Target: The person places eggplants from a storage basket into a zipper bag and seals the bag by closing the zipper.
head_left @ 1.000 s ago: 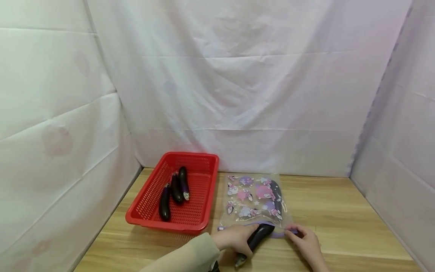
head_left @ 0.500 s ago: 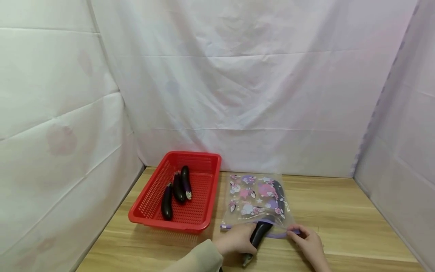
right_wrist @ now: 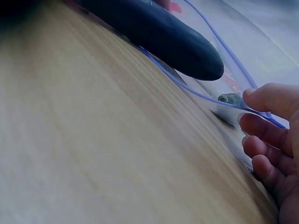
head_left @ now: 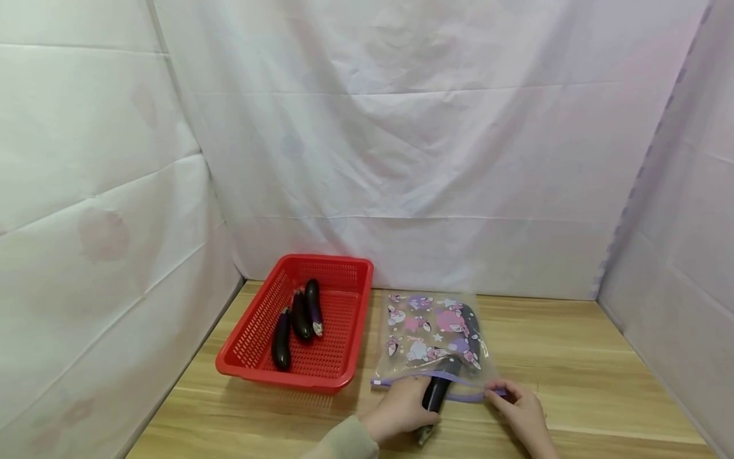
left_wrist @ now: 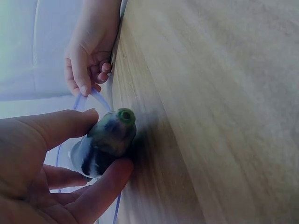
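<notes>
My left hand (head_left: 403, 407) grips a dark eggplant (head_left: 434, 394) near its stem end. The far end of this eggplant lies inside the mouth of a clear printed zip bag (head_left: 410, 350). In the left wrist view, the thumb and fingers pinch around the green-tipped stem end (left_wrist: 110, 135). At the right corner of the bag's purple zip edge, my right hand (head_left: 518, 411) pinches the rim between thumb and forefinger. Another eggplant (head_left: 471, 331) lies inside the bag along its right side; its stem end (right_wrist: 229, 98) shows near my right fingertips in the right wrist view.
A red perforated basket (head_left: 344, 357) stands left of the bag with three eggplants (head_left: 301, 315) in it. A white slider (head_left: 376, 382) sits at the zip's left end. White cloth walls (head_left: 401, 159) enclose the wooden table (head_left: 573, 357) at the back and sides.
My left hand has pushed the held eggplant forward, and its tip has gone from the zip edge to inside the bag. My right hand stays at the bag's corner.
</notes>
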Demonstrator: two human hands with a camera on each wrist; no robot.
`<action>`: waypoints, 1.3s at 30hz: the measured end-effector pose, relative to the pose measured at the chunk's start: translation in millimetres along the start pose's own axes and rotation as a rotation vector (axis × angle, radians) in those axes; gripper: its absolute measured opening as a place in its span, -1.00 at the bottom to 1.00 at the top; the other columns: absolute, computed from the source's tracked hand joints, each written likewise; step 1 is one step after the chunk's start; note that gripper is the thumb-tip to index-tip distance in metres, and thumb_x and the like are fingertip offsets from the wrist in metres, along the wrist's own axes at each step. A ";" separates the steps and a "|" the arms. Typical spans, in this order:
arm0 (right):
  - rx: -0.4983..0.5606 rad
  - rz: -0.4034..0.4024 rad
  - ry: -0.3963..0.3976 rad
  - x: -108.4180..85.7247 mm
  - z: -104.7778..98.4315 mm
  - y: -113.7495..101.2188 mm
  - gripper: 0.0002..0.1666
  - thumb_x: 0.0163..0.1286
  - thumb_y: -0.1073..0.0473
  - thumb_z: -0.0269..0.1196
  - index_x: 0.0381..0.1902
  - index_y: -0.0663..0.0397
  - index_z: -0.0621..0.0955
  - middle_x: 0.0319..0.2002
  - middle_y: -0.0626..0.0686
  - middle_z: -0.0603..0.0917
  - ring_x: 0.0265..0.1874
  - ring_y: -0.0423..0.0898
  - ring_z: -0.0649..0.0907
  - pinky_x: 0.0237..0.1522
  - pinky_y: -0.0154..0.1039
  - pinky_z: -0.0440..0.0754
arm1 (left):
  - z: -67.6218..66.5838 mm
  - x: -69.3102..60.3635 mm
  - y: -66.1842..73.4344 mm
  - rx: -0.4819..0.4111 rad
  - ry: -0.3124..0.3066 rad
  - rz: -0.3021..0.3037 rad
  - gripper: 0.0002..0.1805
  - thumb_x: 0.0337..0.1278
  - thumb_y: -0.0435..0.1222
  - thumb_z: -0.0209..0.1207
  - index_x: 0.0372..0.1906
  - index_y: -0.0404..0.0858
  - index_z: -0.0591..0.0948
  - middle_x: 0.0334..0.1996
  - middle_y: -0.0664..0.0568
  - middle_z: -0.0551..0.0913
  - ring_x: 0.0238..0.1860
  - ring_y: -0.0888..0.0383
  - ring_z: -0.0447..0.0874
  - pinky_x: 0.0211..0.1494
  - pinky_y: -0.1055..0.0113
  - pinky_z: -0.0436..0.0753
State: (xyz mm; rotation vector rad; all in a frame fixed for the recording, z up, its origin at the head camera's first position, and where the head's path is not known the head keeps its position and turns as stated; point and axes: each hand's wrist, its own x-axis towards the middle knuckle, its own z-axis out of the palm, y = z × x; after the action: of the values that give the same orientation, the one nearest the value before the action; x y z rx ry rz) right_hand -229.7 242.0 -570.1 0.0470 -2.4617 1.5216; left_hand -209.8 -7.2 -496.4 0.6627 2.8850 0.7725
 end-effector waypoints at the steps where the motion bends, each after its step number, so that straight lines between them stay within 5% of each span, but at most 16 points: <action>1: 0.002 0.000 0.002 -0.5 -0.9 0.0 -0.90 0.13 0.24 0.43 -0.38 0.09 0.71 -0.40 0.00 0.70 -0.43 -0.32 0.55 -0.38 -0.44 0.48 | 0.1 -0.5 0.8 0.004 0.002 0.006 -0.47 -0.22 -0.09 0.47 -0.08 -0.23 0.59 -0.44 0.16 0.57 -0.44 0.32 0.44 -0.33 0.43 0.46; 6: 0.010 -0.023 0.024 -3.1 -4.4 1.5 -0.91 0.11 0.29 0.44 -0.41 0.09 0.71 -0.43 -0.11 0.68 -0.43 -0.33 0.56 -0.37 -0.46 0.48 | -2.3 -8.8 2.7 0.042 -0.002 0.064 -0.30 -0.18 -0.08 0.47 0.16 -0.25 0.56 -0.16 0.07 0.65 -0.24 0.27 0.56 -0.17 0.41 0.52; 10: 0.013 -0.045 0.032 -1.8 -0.3 1.3 -0.89 0.07 0.29 0.46 -0.43 0.05 0.71 -0.44 -0.15 0.67 -0.43 -0.33 0.55 -0.35 -0.47 0.46 | -10.6 -23.9 1.4 0.079 -0.077 0.101 -0.23 -0.06 -0.08 0.41 0.35 -0.09 0.45 0.19 -0.05 0.53 0.09 0.14 0.55 0.05 0.31 0.54; 14: 0.024 -0.053 0.002 4.9 12.2 -6.0 -0.88 0.06 0.25 0.47 -0.44 0.00 0.71 -0.42 -0.13 0.68 -0.42 -0.31 0.55 -0.32 -0.43 0.46 | -19.7 -40.0 -2.7 0.080 -0.156 0.100 -0.25 -0.06 -0.14 0.38 0.36 0.04 0.45 0.31 -0.12 0.41 0.18 0.05 0.49 0.05 0.27 0.54; 18: 0.054 -0.052 -0.037 12.1 20.7 -12.3 -0.89 0.08 0.26 0.46 -0.43 0.00 0.71 -0.42 -0.08 0.68 -0.44 -0.28 0.55 -0.34 -0.38 0.48 | -23.3 -46.9 -4.4 0.120 -0.163 0.102 -0.21 -0.19 -0.19 0.42 0.33 0.03 0.48 0.33 -0.14 0.38 0.19 0.05 0.47 0.07 0.26 0.53; 31: 0.054 -0.011 -0.033 1.4 3.0 -44.9 -0.91 0.09 0.39 0.40 -0.41 0.17 0.69 -0.41 0.10 0.69 -0.43 -0.27 0.56 -0.33 -0.38 0.50 | -20.4 -38.0 6.3 0.209 -0.149 0.158 -0.17 -0.24 -0.31 0.42 0.34 -0.10 0.46 0.30 -0.13 0.40 0.11 0.11 0.53 0.03 0.31 0.55; 39: 0.022 0.019 0.003 -1.2 -1.7 -8.6 -0.89 0.10 0.29 0.44 -0.41 0.03 0.71 -0.38 -0.03 0.70 -0.38 -0.30 0.56 -0.26 -0.41 0.48 | -7.7 -27.5 15.8 0.195 -0.146 0.165 -0.13 -0.28 -0.31 0.40 0.36 -0.13 0.44 0.26 -0.18 0.42 0.04 0.09 0.56 -0.04 0.33 0.57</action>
State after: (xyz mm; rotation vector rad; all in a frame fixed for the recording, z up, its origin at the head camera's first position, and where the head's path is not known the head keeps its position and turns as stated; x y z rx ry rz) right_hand -226.9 239.5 -562.0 0.0260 -2.4501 1.5555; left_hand -180.4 -10.2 -482.8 0.9455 2.8201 0.4392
